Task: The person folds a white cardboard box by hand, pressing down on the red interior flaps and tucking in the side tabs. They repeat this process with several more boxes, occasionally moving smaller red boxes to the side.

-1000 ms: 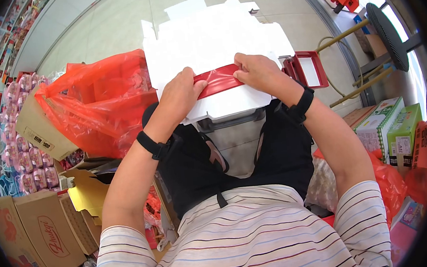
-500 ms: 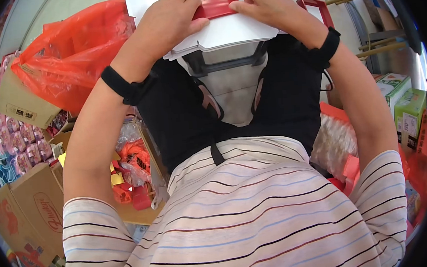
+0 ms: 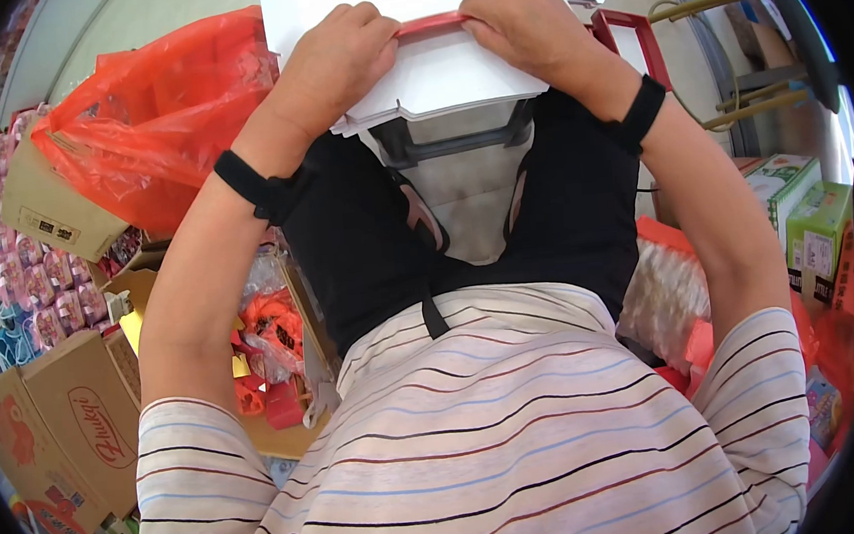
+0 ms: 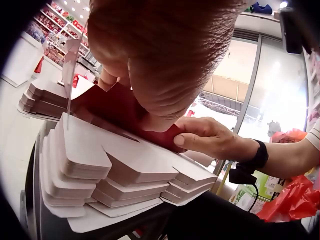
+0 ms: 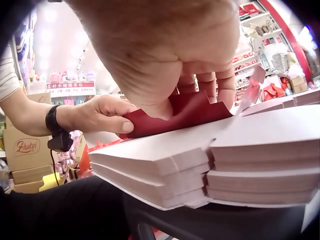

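- The red card [image 3: 431, 24] lies at your 12 o'clock, on top of the white card stack [image 3: 437, 70], stretched between your two hands.
- Expect it to be light, probably thin card: stiff along a fold, springy elsewhere, and quick to crease if you squeeze mid-span.
- Its smooth face may slip a little, so firm, even pressure should serve better than a hard pull.
- The best hold looks to be its two ends: your left hand [image 3: 345, 53] pinches the one towards 9 o'clock, your right hand [image 3: 519, 29] the one towards 3 o'clock, fingers curled and thumbs against it.
- It is deep red with a soft sheen, bent up and wavy along its upper edge, with a small stepped notch cut there.
- From above, you see only a narrow red band.
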`<move>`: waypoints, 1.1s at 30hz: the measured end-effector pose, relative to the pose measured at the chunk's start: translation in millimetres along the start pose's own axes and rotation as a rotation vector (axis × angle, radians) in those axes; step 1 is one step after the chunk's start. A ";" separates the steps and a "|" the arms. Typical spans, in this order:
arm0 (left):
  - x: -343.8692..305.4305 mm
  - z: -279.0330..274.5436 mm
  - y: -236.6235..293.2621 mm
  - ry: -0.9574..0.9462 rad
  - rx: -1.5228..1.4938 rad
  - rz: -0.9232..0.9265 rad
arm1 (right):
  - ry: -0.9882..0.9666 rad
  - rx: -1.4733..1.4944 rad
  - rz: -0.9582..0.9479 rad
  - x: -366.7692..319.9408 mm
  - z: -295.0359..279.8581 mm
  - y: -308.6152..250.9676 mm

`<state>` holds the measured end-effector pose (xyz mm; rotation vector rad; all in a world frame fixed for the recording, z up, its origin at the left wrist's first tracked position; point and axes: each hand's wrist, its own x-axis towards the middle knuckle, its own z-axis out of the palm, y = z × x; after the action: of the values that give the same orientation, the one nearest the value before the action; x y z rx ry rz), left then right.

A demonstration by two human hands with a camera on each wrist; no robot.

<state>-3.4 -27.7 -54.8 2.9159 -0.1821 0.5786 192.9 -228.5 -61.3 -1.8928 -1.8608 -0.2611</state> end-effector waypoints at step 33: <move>26.8 -23.3 -3.3 -0.355 -0.278 -0.499 | -0.260 0.151 0.368 16.0 -28.3 -4.9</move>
<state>13.1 -22.6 -23.6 2.6141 0.3835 -0.0419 194.4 -227.2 -28.4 -2.1931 -1.5873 0.2502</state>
